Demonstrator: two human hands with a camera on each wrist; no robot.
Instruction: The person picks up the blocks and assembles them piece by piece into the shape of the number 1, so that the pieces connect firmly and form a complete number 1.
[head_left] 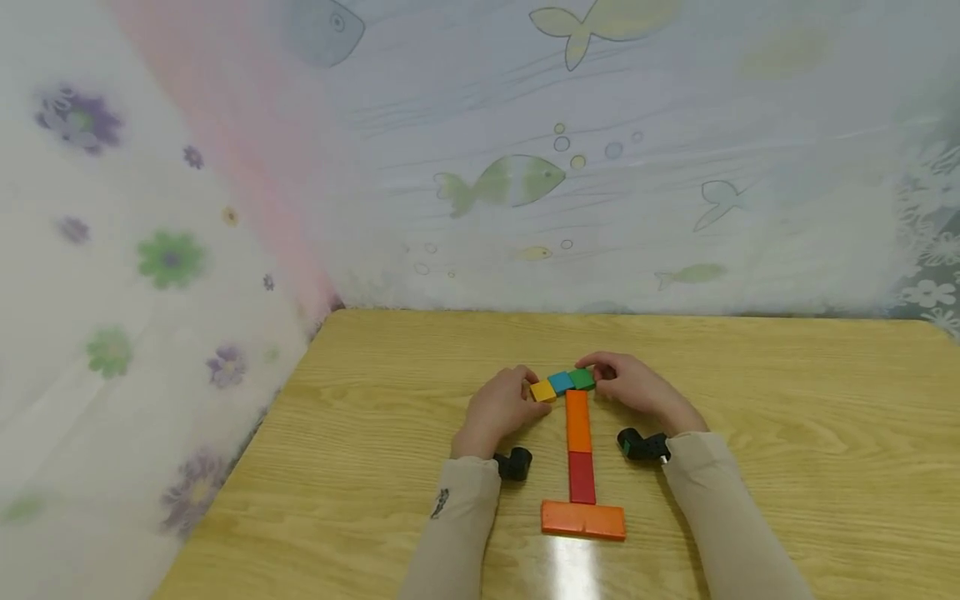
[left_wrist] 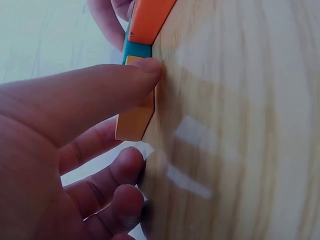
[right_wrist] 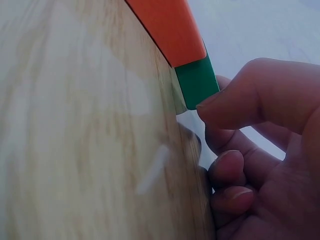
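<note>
In the head view, a yellow block (head_left: 543, 391), a blue block (head_left: 560, 382) and a green block (head_left: 581, 379) form a slanted row on the table. My left hand (head_left: 504, 402) pinches the yellow block, its thumb lying across the near face in the left wrist view. At the row's other end, my right hand (head_left: 632, 382) holds the green block, with the thumb tip at its lower corner in the right wrist view. Below the row, a long orange block (head_left: 578, 421) runs toward me, its far end close against the green and blue blocks.
A red block (head_left: 582, 477) continues the orange one toward me, and another orange block (head_left: 582, 520) lies crosswise at its near end. Dark wrist cameras (head_left: 514, 464) hang beside both wrists. The wooden table (head_left: 360, 433) meets a patterned wall covering (head_left: 480, 275) at the back.
</note>
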